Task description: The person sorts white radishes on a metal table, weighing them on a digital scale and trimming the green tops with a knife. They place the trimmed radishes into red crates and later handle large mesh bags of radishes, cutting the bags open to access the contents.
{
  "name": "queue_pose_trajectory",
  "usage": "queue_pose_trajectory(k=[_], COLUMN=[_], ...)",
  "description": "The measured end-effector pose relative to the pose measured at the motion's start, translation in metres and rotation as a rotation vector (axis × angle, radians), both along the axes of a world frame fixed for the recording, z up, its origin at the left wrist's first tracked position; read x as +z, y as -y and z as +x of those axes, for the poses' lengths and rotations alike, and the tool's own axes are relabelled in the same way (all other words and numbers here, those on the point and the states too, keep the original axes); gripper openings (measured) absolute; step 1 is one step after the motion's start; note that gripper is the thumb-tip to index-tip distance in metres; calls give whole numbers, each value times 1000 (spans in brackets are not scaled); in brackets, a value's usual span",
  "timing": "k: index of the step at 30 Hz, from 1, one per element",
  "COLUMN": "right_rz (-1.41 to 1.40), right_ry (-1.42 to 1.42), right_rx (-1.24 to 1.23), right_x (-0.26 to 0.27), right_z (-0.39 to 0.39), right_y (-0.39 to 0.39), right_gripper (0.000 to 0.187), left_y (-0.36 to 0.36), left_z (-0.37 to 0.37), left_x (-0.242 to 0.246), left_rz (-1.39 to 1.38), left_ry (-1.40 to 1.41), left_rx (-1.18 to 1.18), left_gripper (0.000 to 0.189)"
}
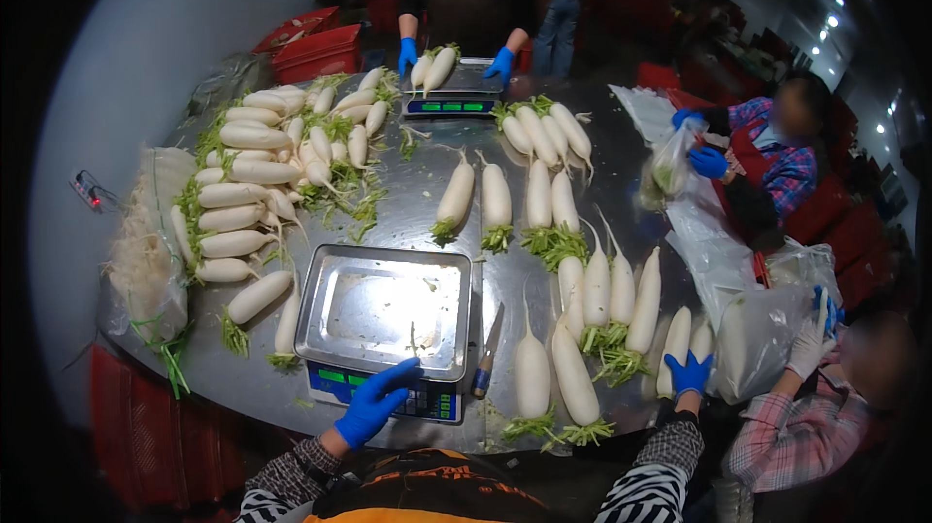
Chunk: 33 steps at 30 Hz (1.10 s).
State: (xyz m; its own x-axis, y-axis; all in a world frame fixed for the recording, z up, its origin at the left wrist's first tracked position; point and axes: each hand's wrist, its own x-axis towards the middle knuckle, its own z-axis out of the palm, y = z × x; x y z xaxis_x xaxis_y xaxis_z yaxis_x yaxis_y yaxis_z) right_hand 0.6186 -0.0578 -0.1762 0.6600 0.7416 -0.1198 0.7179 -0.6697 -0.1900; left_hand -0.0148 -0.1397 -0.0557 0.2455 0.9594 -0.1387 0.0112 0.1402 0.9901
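My left hand (376, 400), in a blue glove, is held with fingers apart over the keypad and near rim of a digital scale. The scale's steel tray (378, 312) carries only bits of root and leaf. At the right, my blue-gloved right hand (688, 374) lies with spread fingers on the lower ends of two white radishes (676, 337); whether it grips them is unclear. Between my hands, a knife (488, 355) lies beside the scale. Further right are two trimmed white radishes (533, 374) with short green stems, and another group of radishes (622, 290) behind them.
A large heap of radishes (251, 173) covers the metal table's left side, beside a bagged bundle (149, 246). Opposite, a co-worker's gloved hands flank a second scale (451, 104) bearing radishes. Two people handle plastic bags (757, 341) at the right. Red crates (317, 53) stand behind.
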Motion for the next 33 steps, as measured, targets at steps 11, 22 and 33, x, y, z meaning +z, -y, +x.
queue_pose_trajectory(k=[11, 22, 33], right_rz=[685, 643, 211], right_ry=[-347, -1031, -1445], right_rx=[179, 308, 872], right_x=[-14, 98, 165], right_z=[8, -325, -567], right_y=[-17, 61, 84], right_gripper=[49, 36, 41], left_y=[19, -69, -7], left_z=[-179, -368, -307], left_x=[-61, -107, -64], left_rz=[382, -151, 113], left_ry=[-231, -1399, 272], left_rx=[991, 572, 477], left_gripper=[32, 66, 60])
